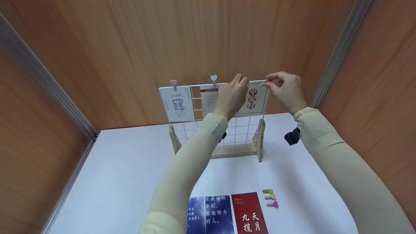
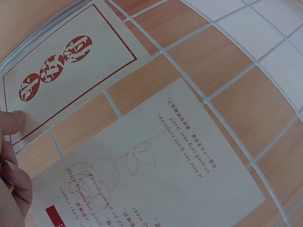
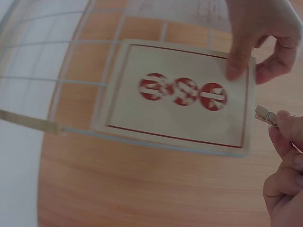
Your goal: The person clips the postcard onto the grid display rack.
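A cream card with three red round emblems lies against the upper right of a white wire grid rack. My left hand pinches this card by its upper left corner, thumb on the front face, as the left wrist view shows. Between thumb and forefinger my right hand grips a small wooden clothespin. The clothespin's tip points at the card's top edge, a short gap away in the right wrist view. Partly behind my left hand hangs a card with a rose drawing.
A "Good Luck" card hangs at the rack's left under a pink heart clip; a white heart clip tops the middle card. Blue cards, a red card and three clips lie in front. Wooden walls surround the table.
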Available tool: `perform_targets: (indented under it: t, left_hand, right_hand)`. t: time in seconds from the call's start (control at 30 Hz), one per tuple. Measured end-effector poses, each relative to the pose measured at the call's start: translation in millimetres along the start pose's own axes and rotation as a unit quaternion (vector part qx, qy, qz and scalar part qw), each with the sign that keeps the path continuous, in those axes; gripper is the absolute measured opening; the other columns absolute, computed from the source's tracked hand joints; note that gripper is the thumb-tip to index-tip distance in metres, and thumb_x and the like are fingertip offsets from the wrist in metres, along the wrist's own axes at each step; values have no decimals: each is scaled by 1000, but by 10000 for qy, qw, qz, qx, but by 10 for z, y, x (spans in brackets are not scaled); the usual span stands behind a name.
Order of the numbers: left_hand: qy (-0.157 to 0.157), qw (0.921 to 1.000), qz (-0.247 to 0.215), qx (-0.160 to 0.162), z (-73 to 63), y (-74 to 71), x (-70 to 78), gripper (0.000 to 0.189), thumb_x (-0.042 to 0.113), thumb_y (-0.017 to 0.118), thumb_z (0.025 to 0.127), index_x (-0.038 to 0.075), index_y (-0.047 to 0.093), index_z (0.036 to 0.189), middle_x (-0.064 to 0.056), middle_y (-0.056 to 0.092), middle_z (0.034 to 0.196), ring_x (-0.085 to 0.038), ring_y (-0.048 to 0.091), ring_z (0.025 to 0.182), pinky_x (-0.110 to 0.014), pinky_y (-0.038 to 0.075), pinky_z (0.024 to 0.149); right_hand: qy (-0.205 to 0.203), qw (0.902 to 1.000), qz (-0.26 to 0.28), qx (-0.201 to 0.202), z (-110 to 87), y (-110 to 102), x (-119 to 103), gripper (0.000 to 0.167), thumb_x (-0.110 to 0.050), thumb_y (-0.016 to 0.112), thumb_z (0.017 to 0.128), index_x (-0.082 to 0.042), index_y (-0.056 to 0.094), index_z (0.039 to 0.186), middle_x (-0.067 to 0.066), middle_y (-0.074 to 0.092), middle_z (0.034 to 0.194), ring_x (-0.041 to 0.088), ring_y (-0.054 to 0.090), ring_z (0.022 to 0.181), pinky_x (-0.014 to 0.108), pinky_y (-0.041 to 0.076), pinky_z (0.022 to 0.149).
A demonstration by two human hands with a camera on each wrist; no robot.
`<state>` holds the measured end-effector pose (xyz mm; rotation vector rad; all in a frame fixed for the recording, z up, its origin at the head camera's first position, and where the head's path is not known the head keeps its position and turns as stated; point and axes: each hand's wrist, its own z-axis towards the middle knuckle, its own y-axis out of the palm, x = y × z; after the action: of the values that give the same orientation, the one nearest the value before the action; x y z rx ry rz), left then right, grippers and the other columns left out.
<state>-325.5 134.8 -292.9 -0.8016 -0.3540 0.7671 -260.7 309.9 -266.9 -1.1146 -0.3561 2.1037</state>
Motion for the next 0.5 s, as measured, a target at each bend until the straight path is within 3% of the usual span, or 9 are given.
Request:
perform_targets:
  t: [0.27, 0.37, 0.5]
  left_hand:
    - [-44, 9998, 98, 153, 37, 21, 13, 20, 15, 52, 103, 7, 67, 114, -6, 64, 107, -11, 60, 61, -18, 52, 57]
    - [-50, 9998, 129, 154, 68, 13, 29, 20, 15, 52, 103, 6, 67, 114, -6, 63, 104, -10, 59, 60, -18, 52, 56]
    - [-30, 9995, 255, 159, 103, -3, 60, 21, 15, 52, 103, 6, 66, 114, -6, 63, 104, -9, 59, 60, -17, 50, 54]
  right_hand:
    - [-256, 9980, -391, -432, 281, 0, -126, 16, -3, 70, 91, 0, 75, 107, 11, 71, 104, 20, 56, 79, 16, 41, 60]
    - [-354, 9967, -541, -490, 358, -7, -155, 16, 0, 70, 90, 1, 75, 105, 11, 71, 103, 20, 63, 84, 20, 48, 68]
    - [-419, 9935, -846, -641, 442, -39, -214, 15, 1, 69, 91, 1, 75, 104, 13, 72, 103, 26, 66, 95, 37, 53, 83]
